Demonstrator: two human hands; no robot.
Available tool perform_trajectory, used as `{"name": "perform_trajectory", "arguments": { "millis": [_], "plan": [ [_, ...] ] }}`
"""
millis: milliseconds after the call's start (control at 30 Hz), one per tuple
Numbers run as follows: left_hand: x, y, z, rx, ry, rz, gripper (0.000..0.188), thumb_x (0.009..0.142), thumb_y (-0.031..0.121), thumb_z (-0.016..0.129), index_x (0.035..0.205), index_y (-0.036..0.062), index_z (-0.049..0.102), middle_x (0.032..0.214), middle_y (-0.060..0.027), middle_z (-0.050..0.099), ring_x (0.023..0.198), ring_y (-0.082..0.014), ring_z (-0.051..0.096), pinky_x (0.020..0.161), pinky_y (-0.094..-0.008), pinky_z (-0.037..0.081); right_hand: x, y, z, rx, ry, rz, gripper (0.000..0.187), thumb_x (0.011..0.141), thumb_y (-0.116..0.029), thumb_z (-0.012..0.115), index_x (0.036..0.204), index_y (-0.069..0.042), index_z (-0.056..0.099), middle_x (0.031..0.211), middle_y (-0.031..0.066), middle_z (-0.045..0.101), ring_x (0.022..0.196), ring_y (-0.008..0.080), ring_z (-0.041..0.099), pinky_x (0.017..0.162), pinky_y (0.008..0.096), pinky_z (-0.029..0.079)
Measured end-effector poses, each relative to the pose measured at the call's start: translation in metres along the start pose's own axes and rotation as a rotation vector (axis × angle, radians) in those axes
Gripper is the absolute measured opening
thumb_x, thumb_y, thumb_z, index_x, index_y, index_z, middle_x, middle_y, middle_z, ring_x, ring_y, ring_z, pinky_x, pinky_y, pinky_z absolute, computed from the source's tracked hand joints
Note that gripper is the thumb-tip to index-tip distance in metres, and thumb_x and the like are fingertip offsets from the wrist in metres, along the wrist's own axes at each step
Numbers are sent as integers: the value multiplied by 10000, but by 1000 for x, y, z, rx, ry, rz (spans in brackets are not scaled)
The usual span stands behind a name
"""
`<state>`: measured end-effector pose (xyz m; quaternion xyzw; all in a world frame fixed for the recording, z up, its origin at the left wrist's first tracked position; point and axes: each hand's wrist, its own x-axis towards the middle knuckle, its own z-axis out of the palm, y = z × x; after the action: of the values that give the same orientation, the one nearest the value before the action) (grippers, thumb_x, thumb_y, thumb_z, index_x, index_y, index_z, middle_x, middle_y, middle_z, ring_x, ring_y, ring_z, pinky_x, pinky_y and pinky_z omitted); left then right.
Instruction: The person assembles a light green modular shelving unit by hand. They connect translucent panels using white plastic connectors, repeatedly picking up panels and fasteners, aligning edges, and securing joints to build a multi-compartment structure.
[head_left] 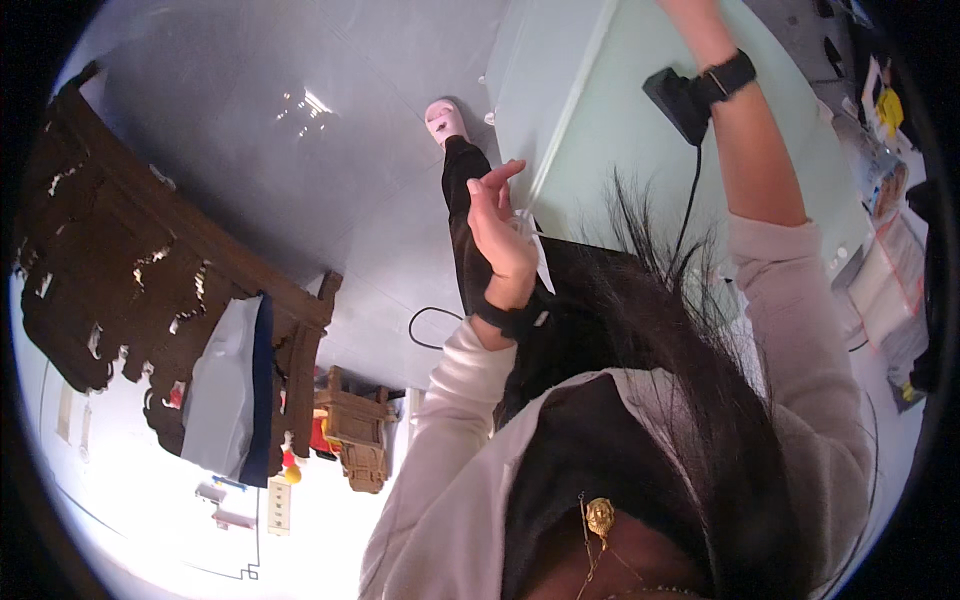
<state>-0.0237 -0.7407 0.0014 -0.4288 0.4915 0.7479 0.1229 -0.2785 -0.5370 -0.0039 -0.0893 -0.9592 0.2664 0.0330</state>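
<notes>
My left hand (497,228) is beside the left edge of a pale green table (610,170), over my dark-trousered leg. Its fingers are partly stretched out and apart. A small whitish, see-through thing (522,226) shows next to the palm; whether the hand touches it I cannot tell. My right arm reaches over the table toward the top edge of the view. Only the wrist end of my right hand (697,25) shows, and its fingers are cut off. A black strap with a black box (680,105) and a cable sits on my right wrist.
Dark carved wooden furniture (150,230) stands at the left, with a grey-white panel (222,390) against it. A smaller wooden piece (352,425) is below. Plastic-wrapped items (885,285) lie past the table's right side. Loose dark hair hangs across the middle.
</notes>
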Motion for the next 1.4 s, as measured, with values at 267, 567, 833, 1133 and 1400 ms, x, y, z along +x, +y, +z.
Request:
{"name": "perform_trajectory", "arguments": {
  "millis": [267, 567, 833, 1133, 1400],
  "plan": [
    [6, 26, -13, 514, -412, 190, 387, 978, 265, 427, 1236, -12, 508, 1203, -106, 534, 1117, -202, 489, 985, -325, 360, -134, 84, -136, 226, 257, 229, 283, 942, -259, 516, 966, -4, 635, 865, 64, 669, 818, 120, 598, 764, 268, 463],
    [21, 29, -7, 553, -538, 111, 490, 986, 317, 392, 1332, -31, 405, 1356, -147, 430, 1269, -230, 377, 1070, -352, 262, -436, 113, -182, 461, 404, 1489, 483, 896, -487, 536, 932, -9, 600, 865, 105, 637, 800, 187, 620, 733, 311, 499],
    [21, 13, -12, 480, -565, 105, 635, 980, 448, 320, 1397, -29, 281, 1425, -175, 332, 1305, -265, 339, 1085, -389, 255, -414, 145, -100, 1557, 993, 1180, 489, 936, -379, 525, 1282, -43, 446, 1246, 93, 512, 1155, 231, 477, 984, 365, 393],
    [19, 17, -10, 308, -474, -111, 595, 1005, 410, 249, 1402, -34, 272, 1398, -146, 380, 1269, -253, 390, 1050, -372, 310, -423, 146, -88, 1294, 942, 1224, 395, 962, -268, 503, 1245, 6, 474, 1200, 96, 550, 1090, 202, 534, 919, 339, 461],
    [18, 14, -4, 360, -427, -126, 573, 1012, 398, 233, 1386, -32, 292, 1374, -143, 403, 1242, -244, 420, 1030, -358, 335, -442, 156, -78, 122, 398, 1074, 445, 877, -48, 610, 1274, 64, 446, 1140, 89, 592, 953, 133, 572, 867, 249, 463]
  ]
}}
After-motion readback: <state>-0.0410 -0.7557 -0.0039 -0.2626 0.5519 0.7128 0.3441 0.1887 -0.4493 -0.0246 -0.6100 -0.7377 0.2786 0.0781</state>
